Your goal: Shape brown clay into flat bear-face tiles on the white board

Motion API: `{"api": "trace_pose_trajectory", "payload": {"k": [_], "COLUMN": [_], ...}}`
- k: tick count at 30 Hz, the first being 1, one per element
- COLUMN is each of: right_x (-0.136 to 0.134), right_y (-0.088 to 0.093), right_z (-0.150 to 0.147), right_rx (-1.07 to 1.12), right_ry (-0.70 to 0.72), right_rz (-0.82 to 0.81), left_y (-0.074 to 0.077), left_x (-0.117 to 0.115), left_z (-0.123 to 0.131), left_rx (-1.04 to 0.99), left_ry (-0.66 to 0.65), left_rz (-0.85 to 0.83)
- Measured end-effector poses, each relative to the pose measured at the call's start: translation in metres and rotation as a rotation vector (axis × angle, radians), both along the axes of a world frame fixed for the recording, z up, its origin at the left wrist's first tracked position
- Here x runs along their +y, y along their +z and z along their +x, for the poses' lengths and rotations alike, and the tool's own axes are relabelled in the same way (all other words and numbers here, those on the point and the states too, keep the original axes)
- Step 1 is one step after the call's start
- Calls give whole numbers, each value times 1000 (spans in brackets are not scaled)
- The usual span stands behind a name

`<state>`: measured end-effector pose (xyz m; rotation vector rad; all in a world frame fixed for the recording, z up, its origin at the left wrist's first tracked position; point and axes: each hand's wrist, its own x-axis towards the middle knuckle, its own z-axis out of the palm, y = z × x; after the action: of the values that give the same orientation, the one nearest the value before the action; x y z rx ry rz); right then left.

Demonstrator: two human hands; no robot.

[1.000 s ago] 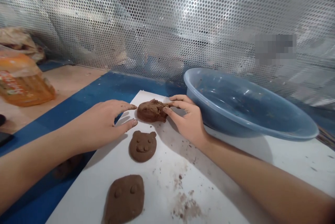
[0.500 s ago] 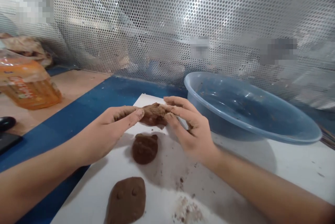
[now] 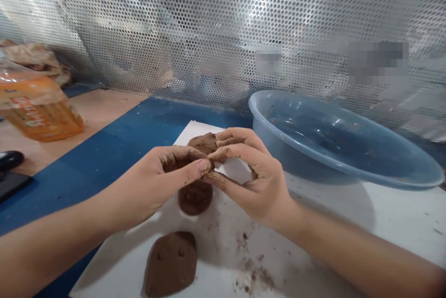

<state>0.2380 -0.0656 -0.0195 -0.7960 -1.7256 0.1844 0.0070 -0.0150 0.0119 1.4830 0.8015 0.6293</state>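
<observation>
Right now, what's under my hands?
Below the left hand and right hand gripping the clay lump, a round clay piece lies on the white board; its top edge is covered.

The clay lump [image 3: 204, 142] is a rough, reddish-brown wad, matte and damp-looking, with a rounded top and ragged, torn edges. It sits clear of the white board [image 3: 313, 223], pinched between two hands: the left hand [image 3: 163, 175] closes on it from 8 o'clock, thumb and forefinger curled over its near side, and the right hand [image 3: 251, 175] grips it from 4 o'clock with smeared fingertips. Only its upper far part shows at 12 o'clock; the rest is hidden behind the fingers.
</observation>
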Motion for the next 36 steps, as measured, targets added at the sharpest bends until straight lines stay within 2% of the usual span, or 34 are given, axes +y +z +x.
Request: {"api": "trace_pose_trajectory", "payload": {"k": [4, 7, 12, 18, 23, 27, 31, 36], "right_x": [-3, -4, -1, 0, 1, -2, -1, 9], "right_y": [1, 3, 8, 10, 8, 9, 5, -3], "right_z": [3, 6, 7, 6, 5, 4, 7, 17], "right_rx": [13, 0, -80, -84, -59, -59, 55, 225], "right_ry": [13, 28, 130, 34, 16, -13, -21, -17], "right_rz": [-24, -48, 31, 69, 75, 65, -38, -282], "left_y": [-3, -3, -3, -2, -5, -5, 1, 1], "left_x": [3, 5, 4, 5, 6, 7, 15, 42], "left_z": [0, -1, -4, -5, -5, -5, -8, -20], "left_rx": [-37, -44, -32, -48, -21, 25, 158, 649], "left_ry": [47, 33, -3, -37, 6, 45, 151, 221], "left_rz": [21, 30, 24, 6, 12, 91, 260, 586]}}
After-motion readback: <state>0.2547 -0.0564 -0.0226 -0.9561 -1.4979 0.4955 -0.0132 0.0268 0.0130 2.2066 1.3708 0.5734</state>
